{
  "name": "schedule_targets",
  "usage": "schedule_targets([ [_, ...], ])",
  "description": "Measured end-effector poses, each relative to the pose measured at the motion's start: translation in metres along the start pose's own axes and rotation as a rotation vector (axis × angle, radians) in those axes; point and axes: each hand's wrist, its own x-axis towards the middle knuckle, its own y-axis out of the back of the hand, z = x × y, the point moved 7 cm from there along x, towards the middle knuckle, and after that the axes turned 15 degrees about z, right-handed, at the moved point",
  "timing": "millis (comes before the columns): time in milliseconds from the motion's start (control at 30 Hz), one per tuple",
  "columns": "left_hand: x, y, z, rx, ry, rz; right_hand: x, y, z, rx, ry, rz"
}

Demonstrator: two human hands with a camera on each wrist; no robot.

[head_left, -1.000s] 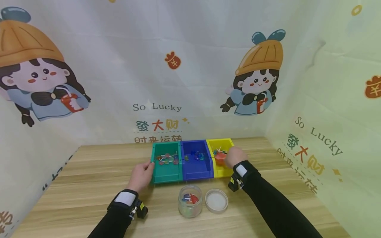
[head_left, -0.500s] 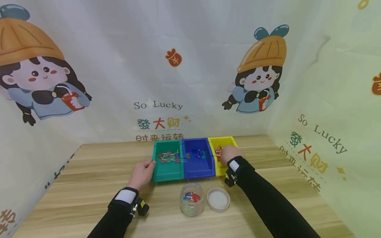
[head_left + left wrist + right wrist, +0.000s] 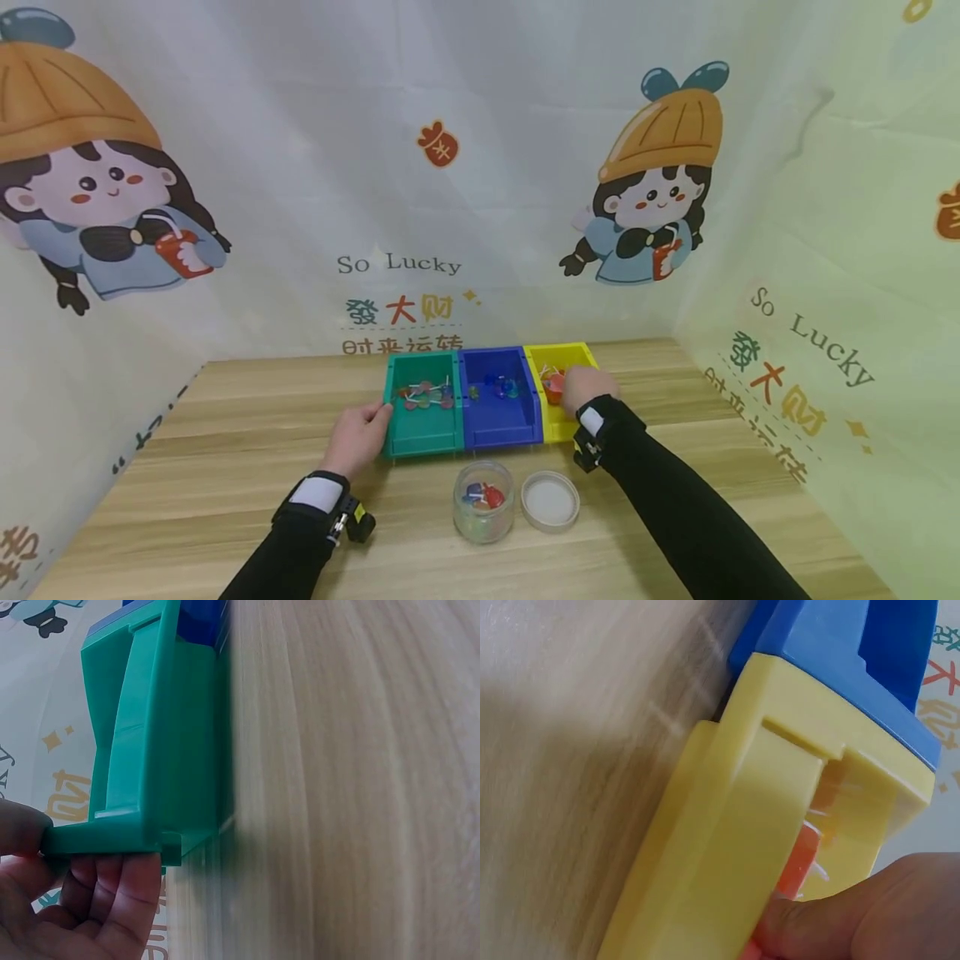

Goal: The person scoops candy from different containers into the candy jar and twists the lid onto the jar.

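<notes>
Lollipops [image 3: 427,397] lie in the green bin [image 3: 423,435], whose rim [image 3: 97,838] the left hand [image 3: 355,437] pinches, presumably to steady it, while the right hand [image 3: 588,389], its grip hidden, touches a red-orange object [image 3: 799,859] inside the yellow bin [image 3: 557,427].

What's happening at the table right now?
A person is working at three joined bins. The left hand grips the outer edge of the green bin, which contains lollipops. The right hand is in the yellow bin, holding an orange-red item, partly hidden. Small pieces lie in the blue bin. Nearer the person, a clear jar stands open, its contents colorful, beside a round lid.
</notes>
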Motion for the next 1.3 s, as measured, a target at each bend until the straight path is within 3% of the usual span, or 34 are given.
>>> schedule_targets([
  [200, 0.0, -0.001, -0.001, -0.009, 0.005, -0.001, -0.003, 0.0, -0.004, -0.029, 0.033, 0.048],
  [433, 0.001, -0.001, -0.002, -0.01, 0.015, -0.005, -0.001, -0.003, -0.002, -0.05, 0.041, 0.027],
  [833, -0.001, -0.002, -0.001, -0.008, 0.02, -0.023, -0.01, 0.003, 0.001, -0.006, 0.059, 0.113],
  [1300, -0.002, -0.001, 0.001, -0.008, 0.004, -0.01, -0.016, 0.016, 0.01, 0.086, -0.032, 0.104],
])
